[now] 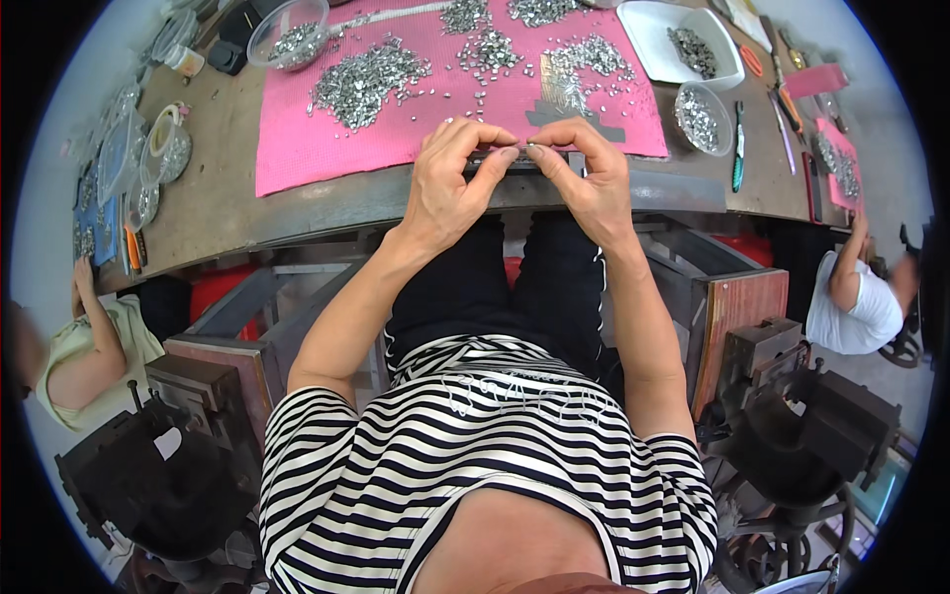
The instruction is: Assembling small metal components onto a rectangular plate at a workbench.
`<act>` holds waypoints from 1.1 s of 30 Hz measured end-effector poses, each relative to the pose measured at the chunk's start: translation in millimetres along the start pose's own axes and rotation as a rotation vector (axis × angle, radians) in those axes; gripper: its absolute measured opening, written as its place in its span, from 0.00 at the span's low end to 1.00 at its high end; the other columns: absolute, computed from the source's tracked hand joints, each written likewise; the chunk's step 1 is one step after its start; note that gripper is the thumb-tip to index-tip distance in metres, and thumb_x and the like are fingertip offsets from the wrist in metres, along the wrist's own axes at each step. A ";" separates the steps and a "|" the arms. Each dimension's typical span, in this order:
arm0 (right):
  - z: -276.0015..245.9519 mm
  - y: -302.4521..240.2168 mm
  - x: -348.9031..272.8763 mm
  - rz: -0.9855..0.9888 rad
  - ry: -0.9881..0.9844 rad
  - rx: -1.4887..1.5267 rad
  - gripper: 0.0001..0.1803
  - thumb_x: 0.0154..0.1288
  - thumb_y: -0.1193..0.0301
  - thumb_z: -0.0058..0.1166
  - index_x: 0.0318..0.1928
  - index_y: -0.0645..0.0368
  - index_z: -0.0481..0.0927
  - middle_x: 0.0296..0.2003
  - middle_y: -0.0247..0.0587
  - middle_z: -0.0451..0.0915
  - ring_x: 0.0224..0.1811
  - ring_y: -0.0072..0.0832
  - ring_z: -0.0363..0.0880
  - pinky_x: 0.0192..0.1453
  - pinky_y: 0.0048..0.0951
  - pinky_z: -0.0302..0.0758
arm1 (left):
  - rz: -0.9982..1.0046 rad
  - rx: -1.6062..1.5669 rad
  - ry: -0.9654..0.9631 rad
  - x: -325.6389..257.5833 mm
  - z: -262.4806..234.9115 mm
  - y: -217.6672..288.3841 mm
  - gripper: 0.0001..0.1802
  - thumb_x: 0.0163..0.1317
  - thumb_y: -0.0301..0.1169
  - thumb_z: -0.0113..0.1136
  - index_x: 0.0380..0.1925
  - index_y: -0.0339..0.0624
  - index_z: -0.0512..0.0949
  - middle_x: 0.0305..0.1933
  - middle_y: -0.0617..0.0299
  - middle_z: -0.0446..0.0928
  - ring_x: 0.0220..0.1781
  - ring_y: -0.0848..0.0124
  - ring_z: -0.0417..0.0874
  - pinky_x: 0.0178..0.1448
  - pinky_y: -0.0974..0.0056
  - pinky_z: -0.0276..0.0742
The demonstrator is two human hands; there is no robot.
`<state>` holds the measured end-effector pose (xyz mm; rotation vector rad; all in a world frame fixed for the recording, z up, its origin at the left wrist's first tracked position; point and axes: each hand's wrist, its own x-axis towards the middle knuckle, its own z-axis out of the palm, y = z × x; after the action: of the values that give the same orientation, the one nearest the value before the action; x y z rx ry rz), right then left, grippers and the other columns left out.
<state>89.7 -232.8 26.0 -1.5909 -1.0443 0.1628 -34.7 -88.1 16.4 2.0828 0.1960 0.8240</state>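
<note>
At the near edge of the pink mat [287, 148], my left hand [447, 180] and my right hand [597, 180] face each other, thumbs and forefingers pinched and their tips a short gap apart. What they pinch is too small to make out. Just beneath the fingertips a dark, narrow metal strip or block shows in part. Past my right hand lie a flat grey plate [579, 121] and a row of slim silver pieces [566, 91]. A big heap of small shiny metal pieces [368, 83] spreads on the mat beyond my left hand.
Clear tubs of metal pieces [289, 35] [703, 119] and a white tray [648, 40] stand around the mat. A green-handled tool [738, 148] and orange-handled pliers [789, 107] lie rightward. Dark machines [158, 455] [802, 426] flank me. Two other people sit at either side.
</note>
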 end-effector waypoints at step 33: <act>12.1 18.4 -8.7 -0.256 -0.068 -0.455 0.06 0.61 0.79 0.63 0.38 0.62 0.79 0.36 0.42 0.80 0.40 0.41 0.79 0.47 0.37 0.73 | 0.086 0.196 0.241 -46.6 5.8 -32.8 0.10 0.60 0.25 0.67 0.42 0.41 0.82 0.48 0.56 0.79 0.54 0.55 0.77 0.60 0.54 0.71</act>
<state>86.8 -228.9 2.9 -1.8418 -1.3977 -0.2115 -61.9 -91.2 -34.0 2.1818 0.3309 1.1487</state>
